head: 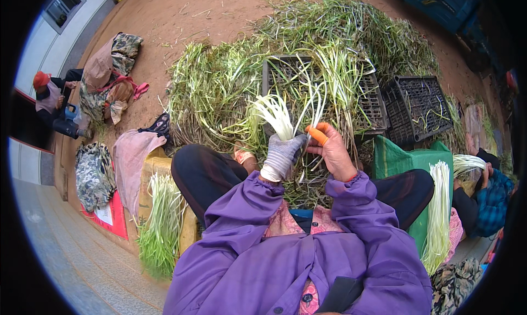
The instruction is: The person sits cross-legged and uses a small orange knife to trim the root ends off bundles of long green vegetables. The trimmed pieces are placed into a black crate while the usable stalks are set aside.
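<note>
My left hand [282,156], in a grey striped knit glove, is closed around a bunch of white vegetable stalks [276,116] whose ends fan out above the fist. Close beside it on the right, my right hand [331,152] has orange covers on thumb and finger and pinches a few thin pale stalks [317,105]. Beyond both hands, long green and white stalks [339,76] lie across an upturned black plastic crate [376,105]. Trimmed white stalks [438,212] rest on a green covered block at the right, and a green-tipped bundle [162,224] lies at the left.
A large heap of unsorted stalks [218,84] surrounds the crate. Another black crate [420,105] stands to its right. One person [51,97] sits at far left; another [490,199], at right, holds white stalks. Camouflage cloths [94,171] lie at left. A blue vehicle [440,6] is at upper right.
</note>
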`<state>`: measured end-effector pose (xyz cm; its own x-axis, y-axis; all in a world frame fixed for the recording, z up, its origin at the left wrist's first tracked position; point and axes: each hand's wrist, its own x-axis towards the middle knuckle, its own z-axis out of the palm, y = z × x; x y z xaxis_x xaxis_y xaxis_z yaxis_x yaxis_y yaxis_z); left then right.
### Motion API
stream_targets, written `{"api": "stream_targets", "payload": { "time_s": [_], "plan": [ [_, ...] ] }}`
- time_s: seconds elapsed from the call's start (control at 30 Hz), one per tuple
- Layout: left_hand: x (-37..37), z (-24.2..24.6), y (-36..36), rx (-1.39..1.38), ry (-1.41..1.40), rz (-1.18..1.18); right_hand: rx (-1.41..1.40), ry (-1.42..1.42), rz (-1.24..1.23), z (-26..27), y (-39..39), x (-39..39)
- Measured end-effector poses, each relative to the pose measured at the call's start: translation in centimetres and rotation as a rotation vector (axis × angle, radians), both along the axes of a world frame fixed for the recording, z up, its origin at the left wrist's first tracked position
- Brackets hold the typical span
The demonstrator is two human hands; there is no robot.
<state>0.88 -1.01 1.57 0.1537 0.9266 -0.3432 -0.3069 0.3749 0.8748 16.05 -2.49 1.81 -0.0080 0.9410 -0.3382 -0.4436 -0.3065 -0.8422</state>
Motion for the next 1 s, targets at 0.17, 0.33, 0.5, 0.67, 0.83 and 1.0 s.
{"api": "stream_targets", "payload": {
  "time_s": [0.17, 0.33, 0.5, 0.67, 0.83, 1.0],
  "plan": [
    [-0.5, -1.0, 0.3, -0.048, -0.068, 0.055, 0.040, 0.092, -0.033, -0.3, -0.4, 1.4],
    [-1.5, -1.3, 1.0, -0.114, -0.303, 0.168, 0.123, 0.225, -0.095, 0.1, -0.9, 4.9],
    [-3.2, -2.2, 1.8, -0.175, -0.533, 0.200, 0.172, 0.288, -0.259, 0.6, -2.0, 10.2],
    [-5.5, -2.9, 2.8, -0.184, -0.765, 0.210, 0.226, 0.274, -0.424, 0.8, -3.2, 16.4],
    [-6.1, -1.3, 3.0, -0.276, -0.582, 0.297, 0.269, 0.174, -0.494, 2.1, -4.1, 19.5],
    [-6.5, 1.4, 3.4, -0.225, 0.106, 0.344, 0.294, 0.087, -0.481, 4.8, -3.1, 17.5]
  ]
}}
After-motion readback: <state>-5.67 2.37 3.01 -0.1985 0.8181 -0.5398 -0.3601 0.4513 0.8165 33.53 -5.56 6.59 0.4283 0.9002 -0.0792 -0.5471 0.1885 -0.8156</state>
